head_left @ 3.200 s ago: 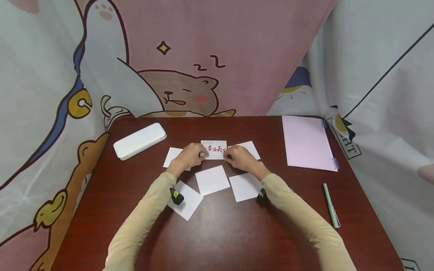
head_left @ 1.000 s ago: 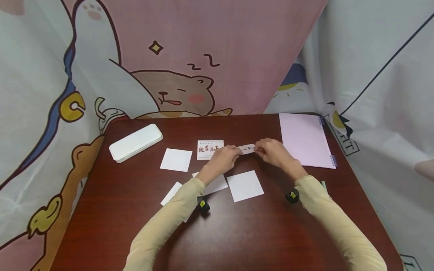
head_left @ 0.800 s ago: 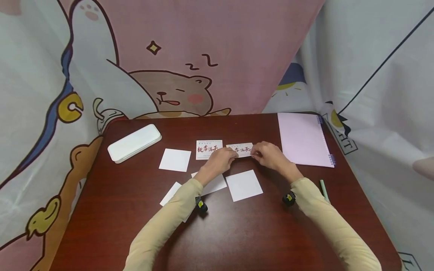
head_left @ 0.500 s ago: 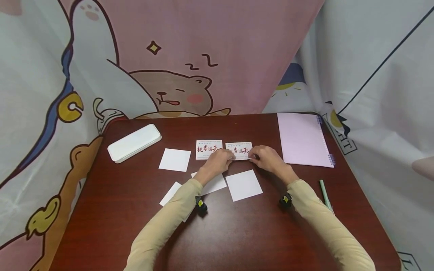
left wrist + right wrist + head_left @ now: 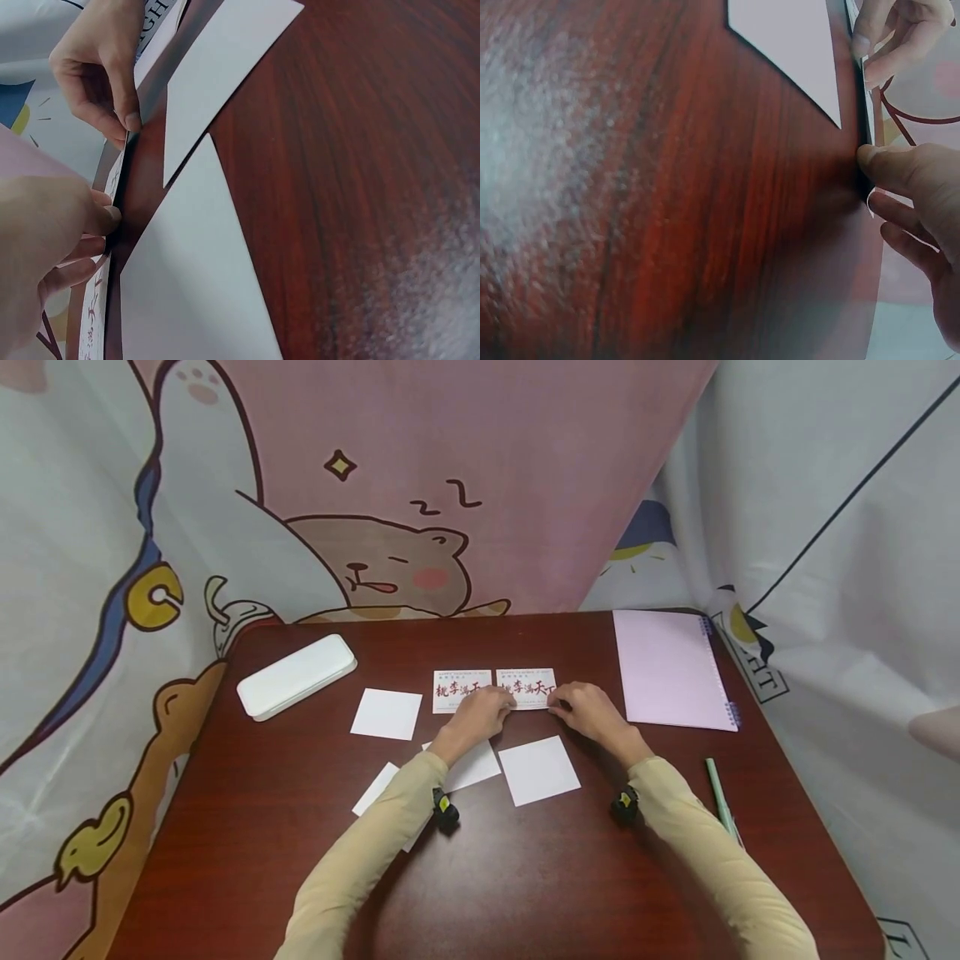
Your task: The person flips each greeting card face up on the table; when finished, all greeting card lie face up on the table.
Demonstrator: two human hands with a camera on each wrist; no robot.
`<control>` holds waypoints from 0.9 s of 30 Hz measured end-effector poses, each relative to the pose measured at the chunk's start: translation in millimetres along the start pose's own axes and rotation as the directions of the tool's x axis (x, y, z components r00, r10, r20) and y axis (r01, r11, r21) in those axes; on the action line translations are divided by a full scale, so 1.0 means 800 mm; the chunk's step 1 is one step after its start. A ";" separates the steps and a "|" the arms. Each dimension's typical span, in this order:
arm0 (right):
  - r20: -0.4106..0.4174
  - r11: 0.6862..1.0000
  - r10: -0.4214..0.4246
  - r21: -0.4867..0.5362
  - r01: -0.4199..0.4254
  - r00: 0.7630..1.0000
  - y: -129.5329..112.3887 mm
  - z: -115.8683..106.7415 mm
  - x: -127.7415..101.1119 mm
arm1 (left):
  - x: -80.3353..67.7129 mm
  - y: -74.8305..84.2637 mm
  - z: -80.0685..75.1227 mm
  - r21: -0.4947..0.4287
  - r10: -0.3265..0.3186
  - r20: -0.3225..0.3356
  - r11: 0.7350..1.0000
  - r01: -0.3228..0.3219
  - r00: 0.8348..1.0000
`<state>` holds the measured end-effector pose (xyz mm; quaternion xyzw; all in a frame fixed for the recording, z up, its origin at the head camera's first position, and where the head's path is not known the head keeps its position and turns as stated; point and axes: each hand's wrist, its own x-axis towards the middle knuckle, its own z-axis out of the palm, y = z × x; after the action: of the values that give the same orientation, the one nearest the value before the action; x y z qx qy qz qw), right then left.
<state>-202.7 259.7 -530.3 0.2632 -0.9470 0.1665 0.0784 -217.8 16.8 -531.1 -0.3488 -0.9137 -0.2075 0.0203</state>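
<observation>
Head view: the left hand (image 5: 480, 714) and right hand (image 5: 581, 708) each pinch the near edge of the second printed card (image 5: 527, 687), which should settle flush beside the first printed card (image 5: 459, 687) on the surface (image 5: 525, 877).

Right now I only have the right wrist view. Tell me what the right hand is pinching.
Observer: The right hand pinches the near edge of a printed card bearing red characters.
Operator: Report the other hand.
Observer: The left hand grips that card's left end.
Operator: Say what lies beside it.
Observer: A second printed card with the same red print lies edge to edge on its left.
</observation>
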 end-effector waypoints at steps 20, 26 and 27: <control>-0.067 0.999 -0.023 0.042 0.026 0.997 -0.003 0.005 0.000 | -0.010 -0.003 -0.006 0.020 -0.003 -0.035 1.000 0.004 0.999; -0.076 0.995 0.007 0.097 0.001 0.997 -0.026 -0.011 0.024 | -0.031 -0.017 -0.052 -0.010 -0.053 -0.022 0.999 0.053 0.998; -0.067 0.994 0.014 0.108 -0.007 0.998 -0.032 -0.014 0.030 | -0.036 -0.022 -0.061 -0.011 -0.071 -0.007 0.997 0.071 0.997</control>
<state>-208.8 231.4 -507.4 0.2561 -0.9348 0.2268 0.0953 -212.8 -32.3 -498.6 -0.3153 -0.9244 -0.2142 0.0144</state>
